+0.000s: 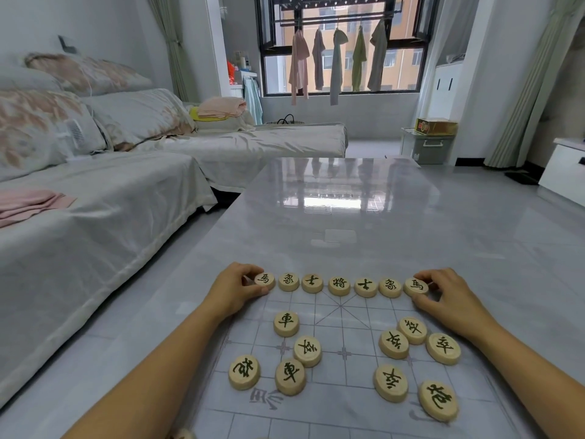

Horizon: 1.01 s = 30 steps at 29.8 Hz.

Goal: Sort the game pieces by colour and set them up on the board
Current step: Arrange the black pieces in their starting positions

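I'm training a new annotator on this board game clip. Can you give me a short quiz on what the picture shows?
1. True or false: the far row of pieces on the board holds seven pieces.
2. Fill in: ____ loose pieces lie nearer the person than that row.
3. What do the left hand and right hand pinch?
A) the left end piece and right end piece of the row
B) the middle piece of the row
C) two pieces nearest the person

Key: 1 true; 2 nine; 3 A.
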{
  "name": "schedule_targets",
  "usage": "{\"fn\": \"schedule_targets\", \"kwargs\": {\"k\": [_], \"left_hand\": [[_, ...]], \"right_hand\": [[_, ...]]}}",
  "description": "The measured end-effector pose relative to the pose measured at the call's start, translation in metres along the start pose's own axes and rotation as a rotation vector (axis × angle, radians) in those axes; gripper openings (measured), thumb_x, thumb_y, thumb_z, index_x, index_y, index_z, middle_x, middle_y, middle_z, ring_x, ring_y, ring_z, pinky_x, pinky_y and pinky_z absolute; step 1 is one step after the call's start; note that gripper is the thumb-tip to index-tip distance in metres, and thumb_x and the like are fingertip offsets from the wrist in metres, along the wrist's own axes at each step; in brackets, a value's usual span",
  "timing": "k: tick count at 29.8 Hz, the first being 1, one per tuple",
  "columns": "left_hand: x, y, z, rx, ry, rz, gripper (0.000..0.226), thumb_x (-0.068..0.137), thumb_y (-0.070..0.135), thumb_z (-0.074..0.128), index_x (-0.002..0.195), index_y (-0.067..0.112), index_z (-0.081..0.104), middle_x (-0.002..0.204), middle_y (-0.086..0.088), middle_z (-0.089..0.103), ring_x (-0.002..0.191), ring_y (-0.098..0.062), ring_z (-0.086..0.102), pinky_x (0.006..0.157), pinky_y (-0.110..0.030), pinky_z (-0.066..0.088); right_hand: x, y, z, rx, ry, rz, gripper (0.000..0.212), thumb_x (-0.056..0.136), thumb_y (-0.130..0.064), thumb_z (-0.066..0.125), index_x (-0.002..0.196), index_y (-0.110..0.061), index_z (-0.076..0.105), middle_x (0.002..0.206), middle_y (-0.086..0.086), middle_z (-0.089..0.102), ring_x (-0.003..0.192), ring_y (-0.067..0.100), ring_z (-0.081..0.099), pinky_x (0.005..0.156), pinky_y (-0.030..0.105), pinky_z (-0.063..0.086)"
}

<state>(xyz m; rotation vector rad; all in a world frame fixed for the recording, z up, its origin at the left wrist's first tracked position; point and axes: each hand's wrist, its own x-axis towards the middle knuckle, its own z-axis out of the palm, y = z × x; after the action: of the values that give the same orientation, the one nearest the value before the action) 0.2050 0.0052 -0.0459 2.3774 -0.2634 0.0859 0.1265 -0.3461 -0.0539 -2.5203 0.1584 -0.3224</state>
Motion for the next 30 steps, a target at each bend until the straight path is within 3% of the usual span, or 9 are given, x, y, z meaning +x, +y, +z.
{"fn": "schedule_targets", "kwargs": {"k": [3, 14, 19, 22, 25, 28, 30], "left_hand": [[0.003, 0.001, 0.006, 0.020, 0.052, -0.017, 0.041, 0.074, 0.027, 0.074, 0.112, 0.017, 0.062, 0.095, 0.003, 0.049, 0.087, -0.015, 0.049, 0.086, -0.032, 0.042], [0.005, -0.003, 0.009, 0.036, 0.068, -0.014, 0.043, 0.075, 0.032, 0.073, 0.114, 0.019, 0.060, 0.097, 0.004, 0.049, 0.085, -0.013, 0.048, 0.092, -0.037, 0.042], [-0.002, 0.000, 0.001, -0.081, 0.023, -0.013, 0.048, 0.074, 0.028, 0.074, 0.116, 0.020, 0.054, 0.100, -0.001, 0.053, 0.082, -0.012, 0.048, 0.068, -0.019, 0.040], [-0.017, 0.003, -0.015, -0.112, 0.002, 0.029, 0.027, 0.078, 0.025, 0.070, 0.101, 0.020, 0.058, 0.091, 0.000, 0.055, 0.078, -0.012, 0.050, 0.067, -0.017, 0.041], [-0.047, 0.005, -0.034, -0.281, -0.161, 0.034, 0.017, 0.075, 0.026, 0.073, 0.088, 0.017, 0.065, 0.079, -0.001, 0.059, 0.070, -0.009, 0.051, 0.064, -0.014, 0.044], [-0.078, -0.001, -0.046, -0.305, -0.450, 0.060, 0.039, 0.058, 0.045, 0.077, 0.090, 0.024, 0.068, 0.091, -0.003, 0.065, 0.083, -0.010, 0.060, 0.076, -0.014, 0.048], [-0.087, -0.008, -0.044, -0.275, -0.499, 0.097, 0.054, 0.049, 0.053, 0.080, 0.097, 0.031, 0.065, 0.103, -0.001, 0.063, 0.097, -0.008, 0.059, 0.086, -0.015, 0.046]], "right_hand": [[0.000, -0.001, 0.000, 0.002, 0.002, -0.005, 0.035, 0.079, -0.017, 0.067, 0.112, -0.013, 0.057, 0.105, 0.001, 0.047, 0.108, 0.026, 0.048, 0.092, 0.038, 0.044], [0.000, -0.002, 0.000, -0.005, 0.005, 0.006, 0.033, 0.079, -0.019, 0.067, 0.111, -0.014, 0.058, 0.104, 0.000, 0.047, 0.106, 0.024, 0.049, 0.090, 0.035, 0.044], [-0.001, -0.002, -0.001, 0.006, -0.002, 0.020, 0.041, 0.080, -0.022, 0.067, 0.118, -0.013, 0.054, 0.106, -0.001, 0.045, 0.108, 0.023, 0.049, 0.091, 0.035, 0.043], [0.000, -0.002, 0.000, 0.078, 0.019, 0.038, 0.043, 0.084, -0.025, 0.062, 0.123, -0.012, 0.049, 0.108, 0.000, 0.047, 0.103, 0.020, 0.050, 0.087, 0.033, 0.043], [0.001, -0.001, 0.000, 0.187, 0.057, 0.057, 0.035, 0.088, -0.018, 0.055, 0.122, -0.010, 0.049, 0.110, 0.005, 0.050, 0.096, 0.019, 0.051, 0.081, 0.029, 0.038], [0.000, 0.001, -0.002, 0.265, 0.090, 0.063, 0.026, 0.091, -0.014, 0.050, 0.116, -0.008, 0.051, 0.113, 0.009, 0.051, 0.100, 0.023, 0.051, 0.082, 0.031, 0.037], [-0.001, 0.002, -0.004, 0.322, 0.104, 0.076, 0.023, 0.091, -0.017, 0.048, 0.112, -0.008, 0.052, 0.115, 0.011, 0.053, 0.102, 0.022, 0.050, 0.083, 0.032, 0.036]]}}
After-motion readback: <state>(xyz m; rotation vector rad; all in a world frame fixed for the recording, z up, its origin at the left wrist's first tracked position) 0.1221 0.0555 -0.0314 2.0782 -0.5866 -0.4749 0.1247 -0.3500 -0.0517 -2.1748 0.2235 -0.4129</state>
